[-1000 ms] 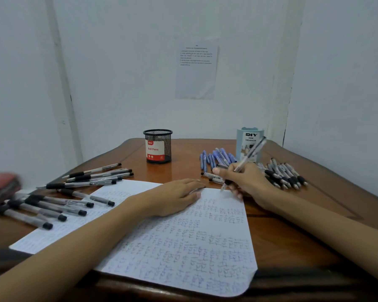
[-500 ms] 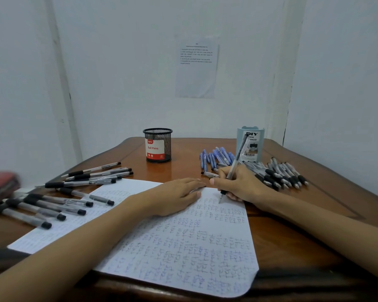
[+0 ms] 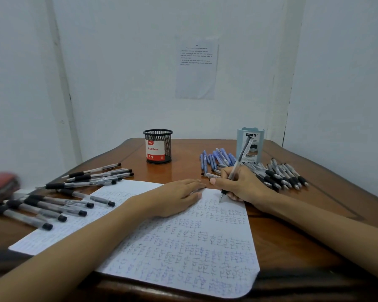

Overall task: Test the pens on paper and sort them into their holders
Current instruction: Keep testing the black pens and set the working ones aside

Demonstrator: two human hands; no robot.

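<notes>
My right hand (image 3: 241, 185) grips a clear black-tipped pen (image 3: 238, 162) in a writing hold, its tip on the top right of the scribbled paper (image 3: 183, 243). My left hand (image 3: 177, 198) rests flat on the paper beside it. A black mesh holder (image 3: 158, 146) labelled Ball Pens stands at the back centre, and a light blue holder (image 3: 252, 144) at the back right. Several blue pens (image 3: 216, 159) lie between them. Black pens lie in a pile at the right (image 3: 282, 174) and in rows at the left (image 3: 74, 190).
The wooden table (image 3: 292, 225) sits in a corner, with white walls close behind and to the right. A printed sheet (image 3: 196, 67) is stuck to the back wall. A blurred red object (image 3: 0, 186) lies at the far left edge.
My right hand turned the pen from slanted to more upright and brought its tip down onto the paper's top right. My left hand stayed flat on the paper.
</notes>
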